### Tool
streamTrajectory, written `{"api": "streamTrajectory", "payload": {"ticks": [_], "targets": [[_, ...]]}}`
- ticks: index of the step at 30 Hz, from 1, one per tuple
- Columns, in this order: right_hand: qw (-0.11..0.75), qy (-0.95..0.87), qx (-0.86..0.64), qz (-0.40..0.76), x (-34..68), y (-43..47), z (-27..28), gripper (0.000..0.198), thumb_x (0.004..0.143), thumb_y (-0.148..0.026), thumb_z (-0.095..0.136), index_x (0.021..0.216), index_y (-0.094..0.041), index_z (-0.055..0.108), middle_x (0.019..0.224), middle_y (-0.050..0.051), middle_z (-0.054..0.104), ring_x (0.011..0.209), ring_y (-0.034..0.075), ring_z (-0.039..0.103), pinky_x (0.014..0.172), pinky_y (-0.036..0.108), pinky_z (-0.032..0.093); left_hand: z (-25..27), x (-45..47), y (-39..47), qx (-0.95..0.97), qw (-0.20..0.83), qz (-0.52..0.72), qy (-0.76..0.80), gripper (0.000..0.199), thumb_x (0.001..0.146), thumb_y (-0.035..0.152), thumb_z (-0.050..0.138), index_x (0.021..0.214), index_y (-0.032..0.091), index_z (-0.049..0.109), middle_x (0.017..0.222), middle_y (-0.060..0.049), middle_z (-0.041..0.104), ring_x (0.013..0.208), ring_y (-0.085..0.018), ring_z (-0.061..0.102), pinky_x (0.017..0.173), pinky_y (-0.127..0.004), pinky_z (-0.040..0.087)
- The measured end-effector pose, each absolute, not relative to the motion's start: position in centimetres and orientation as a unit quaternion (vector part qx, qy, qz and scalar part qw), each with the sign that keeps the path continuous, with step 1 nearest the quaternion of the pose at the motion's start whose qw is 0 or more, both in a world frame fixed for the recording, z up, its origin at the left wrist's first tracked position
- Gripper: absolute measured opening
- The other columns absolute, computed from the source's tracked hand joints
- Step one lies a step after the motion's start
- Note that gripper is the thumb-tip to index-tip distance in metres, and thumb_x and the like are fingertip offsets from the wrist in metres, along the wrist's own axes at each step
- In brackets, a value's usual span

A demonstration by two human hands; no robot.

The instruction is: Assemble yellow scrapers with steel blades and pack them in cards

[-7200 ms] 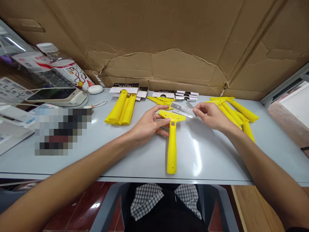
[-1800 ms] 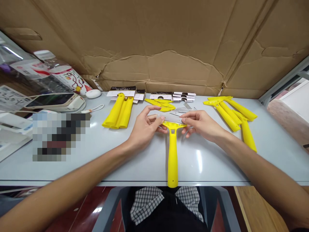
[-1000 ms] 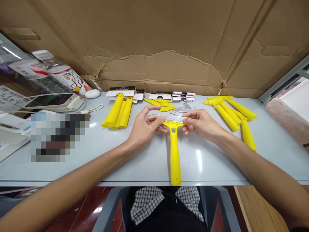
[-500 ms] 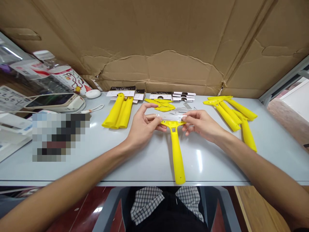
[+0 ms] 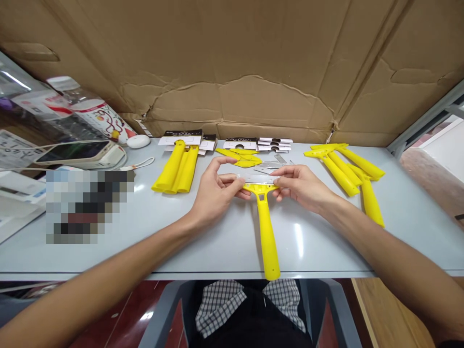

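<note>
A yellow scraper handle points toward me, its wide head away from me. Across that head lies a flat metal blade. My left hand pinches the left end of blade and head between thumb and fingers, index finger raised and curved. At the other end my right hand pinches them the same way, thumb on the blade. Just beyond my fingers are yellow head pieces and loose metal blades on the table. My fingertips partly cover the blade's ends.
On the left of the table lie yellow handles with card headers. More yellow scraper handles lie on the right. Folded cards sit by the cardboard at the back. A phone and bottles are far left.
The blade and scraper head have shifted very slightly toward me, handle end included. Both hands keep their pinch at the two ends.
</note>
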State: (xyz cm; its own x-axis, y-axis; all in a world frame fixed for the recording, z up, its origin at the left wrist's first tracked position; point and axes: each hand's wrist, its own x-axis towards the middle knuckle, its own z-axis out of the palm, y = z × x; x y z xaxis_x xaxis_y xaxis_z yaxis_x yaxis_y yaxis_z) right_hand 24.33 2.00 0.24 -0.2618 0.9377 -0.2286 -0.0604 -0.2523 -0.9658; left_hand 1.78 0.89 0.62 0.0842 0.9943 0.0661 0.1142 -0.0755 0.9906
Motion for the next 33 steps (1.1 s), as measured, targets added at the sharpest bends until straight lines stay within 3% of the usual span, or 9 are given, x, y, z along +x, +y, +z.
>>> {"api": "streamTrajectory", "payload": {"ticks": [6, 15, 25, 33], "targets": [[0.417, -0.469, -0.444, 0.639, 24.2, 1.6, 0.9, 0.019, 0.085, -0.014, 0.075, 0.098, -0.021, 0.064, 0.073, 0.003, 0.071, 0.068, 0.019, 0.073, 0.060, 0.030, 0.060, 0.4, 1.6, 0.9, 0.568, 0.460, 0.466, 0.499, 0.040, 0.086, 0.020, 0.069, 0.118, 0.024, 0.045, 0.066, 0.004, 0.071, 0.058, -0.023, 0.079, 0.061, -0.033, 0.067], [0.431, -0.445, -0.457, 0.639, 23.8, 1.8, 0.4, 0.022, 0.079, -0.014, 0.077, 0.090, -0.020, 0.059, 0.073, 0.003, 0.068, 0.062, 0.018, 0.070, 0.058, 0.031, 0.058, 0.5, 1.6, 0.9, 0.569, 0.467, 0.466, 0.491, 0.040, 0.085, 0.021, 0.070, 0.115, 0.024, 0.044, 0.065, 0.005, 0.072, 0.057, -0.022, 0.078, 0.059, -0.031, 0.066], [0.411, -0.426, -0.468, 0.657, 23.7, 2.0, 0.2, 0.014, 0.085, -0.010, 0.071, 0.096, -0.015, 0.065, 0.084, 0.011, 0.073, 0.064, 0.018, 0.072, 0.056, 0.029, 0.059, 0.3, 1.8, 1.4, 0.517, 0.523, 0.464, 0.494, 0.045, 0.084, 0.016, 0.072, 0.120, 0.022, 0.047, 0.068, 0.003, 0.072, 0.056, -0.018, 0.076, 0.061, -0.029, 0.065], [0.428, -0.442, -0.474, 0.629, 24.0, 2.2, 0.1, 0.011, 0.084, -0.010, 0.072, 0.094, -0.013, 0.068, 0.078, 0.008, 0.073, 0.060, 0.016, 0.071, 0.056, 0.027, 0.059, 0.6, 1.0, 3.2, 0.380, 0.690, 0.406, 0.464, 0.039, 0.084, 0.007, 0.070, 0.118, 0.016, 0.055, 0.085, -0.007, 0.075, 0.065, -0.017, 0.075, 0.061, -0.027, 0.064]]}}
